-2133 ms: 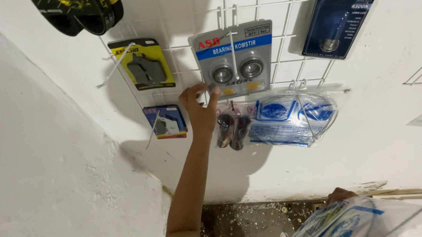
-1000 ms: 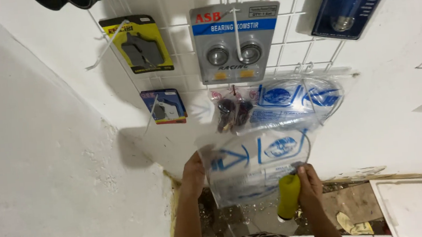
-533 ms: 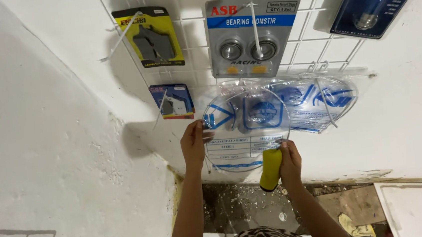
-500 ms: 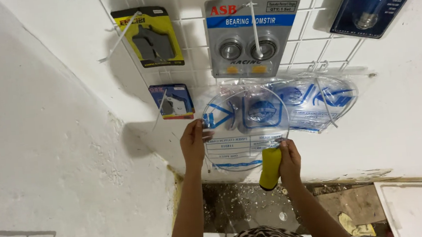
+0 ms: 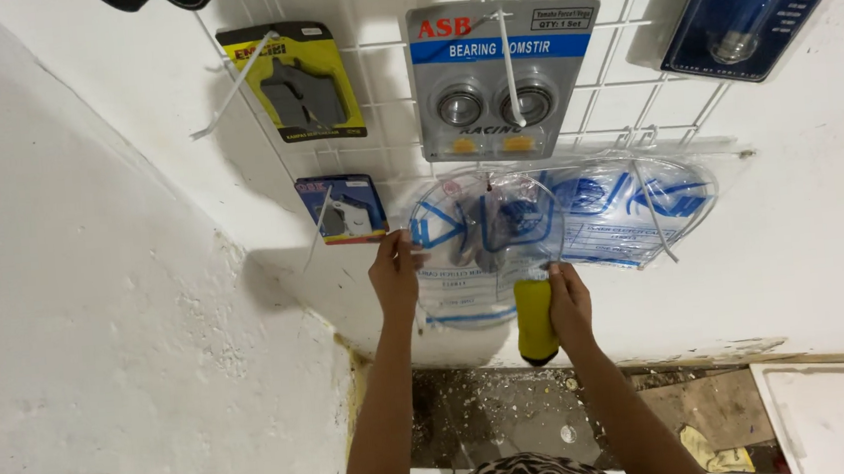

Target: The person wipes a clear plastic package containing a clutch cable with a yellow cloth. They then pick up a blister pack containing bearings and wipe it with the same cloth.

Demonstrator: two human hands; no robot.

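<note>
Hanging work, by the look of it: I am holding a clear plastic bag (image 5: 478, 253) with blue print flat against the white wire rack (image 5: 382, 110) on the wall, right below the grey card of two bearings (image 5: 495, 76). I judge the step in hand to be fitting the bag's top edge onto a hook at the bottom of the rack. The bag is lifted and in place, but I cannot tell whether it has caught on anything. The next move calls for finding the hole at the top of the bag and lining it up with a hook, which is hard to see through the shiny film.

My left hand (image 5: 393, 269) pinches the bag's left edge between thumb and fingers, the other fingers loosely curled. My right hand (image 5: 567, 296) is closed around a yellow handle (image 5: 534, 318) that points down, and its fingertips also press on the bag's lower right edge.

Behind the bag hangs a small dark part (image 5: 473, 243), seen through the plastic. Just to the right a second bag of the same kind (image 5: 641, 212) already hangs, overlapping mine. To the left are a small blue card (image 5: 342, 209) and above it a yellow card (image 5: 297, 81); a dark blue bulb pack (image 5: 750, 3) hangs at upper right.
</note>
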